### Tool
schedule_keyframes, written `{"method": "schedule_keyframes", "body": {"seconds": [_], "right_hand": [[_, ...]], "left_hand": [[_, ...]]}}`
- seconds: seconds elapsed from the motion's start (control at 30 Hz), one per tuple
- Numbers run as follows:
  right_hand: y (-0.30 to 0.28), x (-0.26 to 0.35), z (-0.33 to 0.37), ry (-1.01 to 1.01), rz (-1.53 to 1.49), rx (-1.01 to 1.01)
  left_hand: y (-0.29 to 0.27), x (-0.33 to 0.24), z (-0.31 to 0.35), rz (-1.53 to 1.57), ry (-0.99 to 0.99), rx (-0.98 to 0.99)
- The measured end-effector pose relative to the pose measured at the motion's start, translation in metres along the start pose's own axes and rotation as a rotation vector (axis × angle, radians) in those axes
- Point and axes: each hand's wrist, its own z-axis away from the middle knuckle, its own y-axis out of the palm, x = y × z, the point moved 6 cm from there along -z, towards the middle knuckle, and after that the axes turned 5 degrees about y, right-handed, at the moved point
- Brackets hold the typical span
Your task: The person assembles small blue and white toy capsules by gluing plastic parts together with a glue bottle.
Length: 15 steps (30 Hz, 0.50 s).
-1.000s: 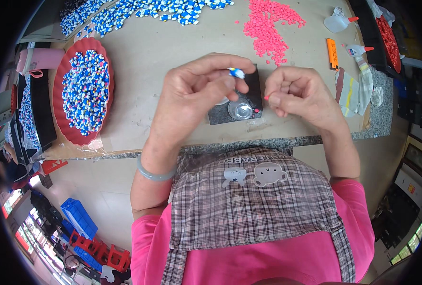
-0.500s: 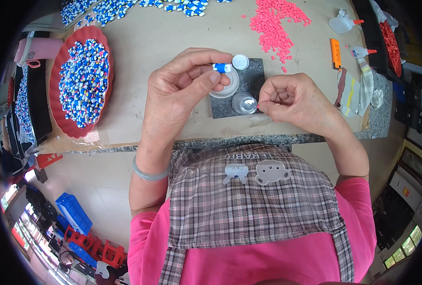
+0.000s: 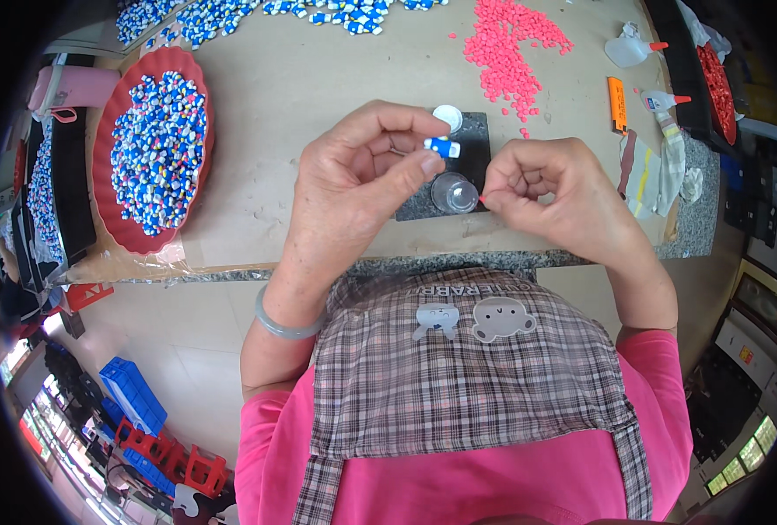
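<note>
A blue-and-white piece (image 3: 442, 148) is held up by the left hand (image 3: 353, 171), its grip closed on it between thumb and fingers, above a dark slab (image 3: 476, 144). By the right hand (image 3: 559, 188) a pink bit (image 3: 483, 199) is pinched at the thumb tip, just beside a clear cup (image 3: 454, 192). The slab is laid on the worktop (image 3: 318, 70), and a white disc (image 3: 448, 117) is seen near its far edge. Pink pieces (image 3: 511, 61) are heaped beyond; at the left, a red dish (image 3: 102, 166) is filled with blue-and-white ones.
</note>
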Motion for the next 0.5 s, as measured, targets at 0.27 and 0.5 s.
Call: {"method": "schedule_keyframes", "body": {"seconds": [0.27,0.5], "right_hand": [[-0.003,-0.001,-0.012,0.043,-0.525,-0.008],[-0.012,-0.007,-0.012,0.027,-0.612,-0.046]], "left_hand": [[0.009,0.001,-0.001,0.019,0.057,0.021],[0.001,-0.001,-0.006,0.042,0.06,-0.007]]}}
